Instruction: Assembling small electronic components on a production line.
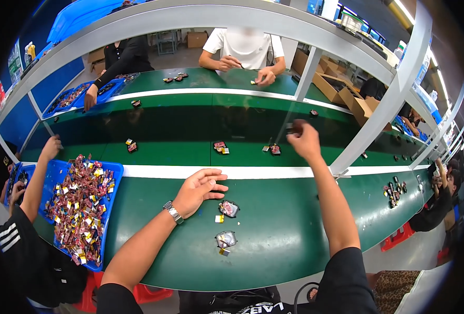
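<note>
My left hand (199,192), a metal watch on its wrist, hovers over the near green worktop with its fingers stretched out and nothing in them. Just below it lies a small dark-rimmed casing (229,209) with a yellow-and-white tab piece beside it. Nearer to me is a second such casing (225,239), pale inside, also with a small tab. My right hand (305,140) reaches out over the conveyor belt, its fingers closed round a small dark casing (296,126) that is blurred. On the belt to its left sits another unit (275,150).
A blue bin (116,180) heaped with small reddish parts stands at left, near a neighbour's arm. A white rail (164,171) borders the belt, and a metal post (383,99) rises at right. Opposite, a person in white (247,47) handles small parts. More units (395,192) lie right.
</note>
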Action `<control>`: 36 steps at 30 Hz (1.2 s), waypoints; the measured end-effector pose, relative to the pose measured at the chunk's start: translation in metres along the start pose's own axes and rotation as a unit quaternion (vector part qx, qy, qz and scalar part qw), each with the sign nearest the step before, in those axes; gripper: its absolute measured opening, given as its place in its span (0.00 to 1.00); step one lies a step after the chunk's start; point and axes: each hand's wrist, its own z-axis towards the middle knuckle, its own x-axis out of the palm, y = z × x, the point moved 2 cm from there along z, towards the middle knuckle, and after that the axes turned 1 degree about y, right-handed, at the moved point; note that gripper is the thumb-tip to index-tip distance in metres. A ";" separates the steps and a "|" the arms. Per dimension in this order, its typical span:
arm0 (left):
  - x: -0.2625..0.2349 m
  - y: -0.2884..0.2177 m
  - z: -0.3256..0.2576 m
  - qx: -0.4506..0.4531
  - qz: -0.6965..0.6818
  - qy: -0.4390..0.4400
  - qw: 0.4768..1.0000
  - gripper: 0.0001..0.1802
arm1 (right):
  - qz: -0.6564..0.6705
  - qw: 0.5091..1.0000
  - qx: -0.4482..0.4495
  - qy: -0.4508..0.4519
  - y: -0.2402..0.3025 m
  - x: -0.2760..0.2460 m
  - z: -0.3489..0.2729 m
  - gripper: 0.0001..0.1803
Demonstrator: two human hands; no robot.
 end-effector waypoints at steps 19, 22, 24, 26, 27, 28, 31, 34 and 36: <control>0.002 -0.007 0.002 0.003 -0.088 -0.005 0.996 0.25 | -0.184 0.983 0.011 -0.019 0.027 0.042 -0.057 0.32; -0.001 -0.006 0.002 0.002 -0.096 -0.005 0.995 0.28 | -0.160 0.984 0.054 0.063 0.005 0.045 -0.051 0.27; -0.002 -0.005 0.002 0.000 -0.098 -0.003 0.995 0.29 | -0.139 0.988 0.051 0.051 0.003 0.044 -0.047 0.25; 0.000 -0.005 0.002 -0.012 -0.095 -0.011 0.995 0.33 | -0.111 0.993 0.014 0.028 0.008 0.039 -0.049 0.23; 0.000 -0.004 0.003 -0.012 -0.096 -0.011 0.995 0.33 | -0.112 0.993 0.014 0.028 0.018 0.036 -0.052 0.23; -0.002 -0.003 0.001 -0.005 -0.096 -0.016 0.995 0.35 | -0.023 0.997 0.025 0.076 0.034 0.038 -0.055 0.23; 0.002 -0.008 -0.004 0.006 -0.091 -0.029 0.995 0.35 | 0.101 0.970 -0.036 0.218 0.084 0.042 -0.078 0.22; 0.002 -0.007 -0.003 0.011 -0.077 -0.036 0.996 0.33 | 0.134 0.931 -0.087 0.329 0.123 0.045 -0.119 0.23; 0.003 -0.005 -0.002 0.012 -0.066 -0.039 0.997 0.32 | 0.093 0.913 -0.159 0.363 0.137 0.040 -0.128 0.23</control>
